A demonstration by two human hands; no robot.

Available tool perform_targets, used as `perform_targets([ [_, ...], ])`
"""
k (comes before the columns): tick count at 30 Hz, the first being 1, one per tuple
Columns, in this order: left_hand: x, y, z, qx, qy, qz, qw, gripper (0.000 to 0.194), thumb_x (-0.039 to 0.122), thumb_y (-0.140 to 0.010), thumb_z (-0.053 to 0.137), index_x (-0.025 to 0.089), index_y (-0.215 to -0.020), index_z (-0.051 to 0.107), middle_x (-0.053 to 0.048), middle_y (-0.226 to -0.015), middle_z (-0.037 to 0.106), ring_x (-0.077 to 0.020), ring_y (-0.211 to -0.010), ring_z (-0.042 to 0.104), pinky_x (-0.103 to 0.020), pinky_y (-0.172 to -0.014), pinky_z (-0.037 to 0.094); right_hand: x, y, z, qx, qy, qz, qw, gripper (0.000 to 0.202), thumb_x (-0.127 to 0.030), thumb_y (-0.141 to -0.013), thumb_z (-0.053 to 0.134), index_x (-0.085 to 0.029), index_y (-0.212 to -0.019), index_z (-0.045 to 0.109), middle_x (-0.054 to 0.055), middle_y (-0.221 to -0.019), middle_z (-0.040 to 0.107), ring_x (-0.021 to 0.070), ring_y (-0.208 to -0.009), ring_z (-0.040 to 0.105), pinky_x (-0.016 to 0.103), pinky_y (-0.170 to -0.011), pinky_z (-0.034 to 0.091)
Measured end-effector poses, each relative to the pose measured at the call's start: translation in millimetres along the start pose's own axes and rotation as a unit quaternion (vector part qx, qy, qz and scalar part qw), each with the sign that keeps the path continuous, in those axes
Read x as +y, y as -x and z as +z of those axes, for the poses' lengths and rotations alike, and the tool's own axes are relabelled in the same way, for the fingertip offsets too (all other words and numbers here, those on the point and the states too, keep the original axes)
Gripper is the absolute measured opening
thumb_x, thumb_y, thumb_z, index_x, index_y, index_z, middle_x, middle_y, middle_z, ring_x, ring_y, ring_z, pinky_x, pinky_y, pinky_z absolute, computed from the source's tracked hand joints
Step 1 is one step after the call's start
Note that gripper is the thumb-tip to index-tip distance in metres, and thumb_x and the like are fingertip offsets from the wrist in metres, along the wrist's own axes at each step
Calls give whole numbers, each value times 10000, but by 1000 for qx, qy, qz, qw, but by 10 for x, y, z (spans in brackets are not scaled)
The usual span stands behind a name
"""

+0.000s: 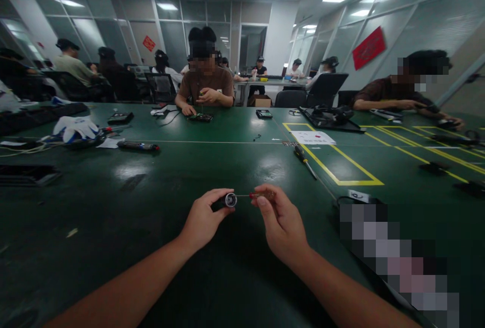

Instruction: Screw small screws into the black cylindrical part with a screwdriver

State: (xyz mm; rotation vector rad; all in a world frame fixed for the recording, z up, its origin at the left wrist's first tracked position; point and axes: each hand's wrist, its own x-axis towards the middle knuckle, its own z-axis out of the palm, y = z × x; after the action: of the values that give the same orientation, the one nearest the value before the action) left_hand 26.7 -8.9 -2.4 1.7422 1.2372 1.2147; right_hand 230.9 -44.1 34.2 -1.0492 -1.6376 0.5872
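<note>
Over the green table, my left hand (203, 217) grips a small dark cylindrical part (230, 199), its round silver-rimmed end facing me. My right hand (282, 222) is closed around the amber handle of a small screwdriver (267, 195) with a red collar. The thin shaft points left and its tip meets the side of the cylindrical part; whether it sits in a screw I cannot tell. My fingers cover much of both things.
On the green table (94, 227), a larger screwdriver (305, 161) lies beyond my right hand, by a yellow tape outline (359, 183). White gloves (78, 128) and a dark pen-like tool (138, 146) lie at left. A co-worker (206, 80) sits opposite, another person (401, 90) at right.
</note>
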Motion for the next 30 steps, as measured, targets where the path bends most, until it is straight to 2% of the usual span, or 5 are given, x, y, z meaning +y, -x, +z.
perform_targets([
  [4,-4,-2,5,8,-2,-2,1000,357,188,-810,767,259,-1159,767,-56,-1231,744,-250,-1173,674,-473,-1120,466,3,9,-3,21,-12,2,1000,184,-348,-1051,510,-277,-1186,614,37,-977,736,211,-876,721,350,-803,540],
  [17,-23,-7,4,5,1,-3,1000,350,186,-814,761,252,-1158,766,-61,-1238,740,-256,-1176,672,-471,-1109,475,-53,3,-13,-24,16,-11,1000,179,-342,-1046,515,-264,-1161,629,34,-923,742,211,-834,727,330,-754,537],
  [23,-5,-3,9,8,3,-4,1000,364,177,-804,766,256,-1159,766,-60,-1232,745,-254,-1170,678,-472,-1107,481,-33,10,-2,4,15,1,1000,187,-344,-1040,521,-272,-1181,622,48,-999,754,227,-891,735,357,-813,545],
  [30,-52,-10,-2,5,5,-8,1000,366,190,-811,766,259,-1170,761,-60,-1243,740,-256,-1183,671,-474,-1114,472,-54,13,-15,-40,34,-18,998,183,-314,-1050,507,-274,-1189,619,32,-960,747,202,-852,735,331,-788,544],
])
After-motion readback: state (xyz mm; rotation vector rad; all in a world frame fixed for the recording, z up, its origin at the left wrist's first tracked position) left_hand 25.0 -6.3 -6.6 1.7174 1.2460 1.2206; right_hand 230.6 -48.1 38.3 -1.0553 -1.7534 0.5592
